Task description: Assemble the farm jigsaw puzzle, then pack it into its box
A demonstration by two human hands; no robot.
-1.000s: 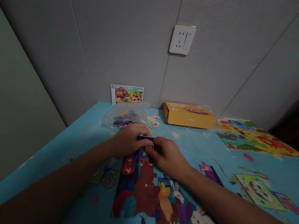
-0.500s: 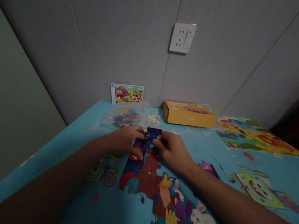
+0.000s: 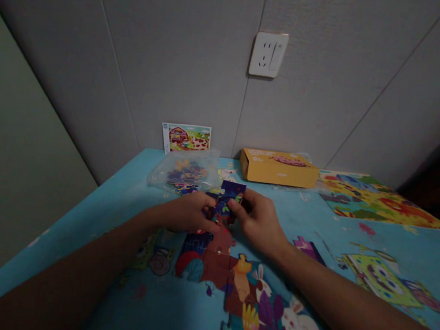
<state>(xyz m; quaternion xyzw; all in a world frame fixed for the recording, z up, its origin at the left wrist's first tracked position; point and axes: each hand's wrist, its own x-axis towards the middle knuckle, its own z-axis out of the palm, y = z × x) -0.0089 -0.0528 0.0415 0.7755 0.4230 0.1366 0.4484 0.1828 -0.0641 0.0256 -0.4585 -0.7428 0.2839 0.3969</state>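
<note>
A dark blue puzzle piece with green leaf shapes is pinched by my right hand, thumb on its face and fingers behind. It is tilted up a little above the top of the bear part of a joined puzzle. My left hand is closed, with thumb and fingertips around a dark purple puzzle piece at the left of the blue one. That piece is mostly covered by the fingers. Nearer to me, the joined puzzle continues with a fox and white rabbits.
Behind my left hand lies a clear bag of loose pieces, with a farm picture card against the wall. A yellow box lies at the back. Another colourful puzzle is at right; a purple piece lies beyond my right forearm.
My right hand has lifted and tilted the blue piece, shifting it slightly right. My left hand has moved a little right, its thumb now over the bear's top.
</note>
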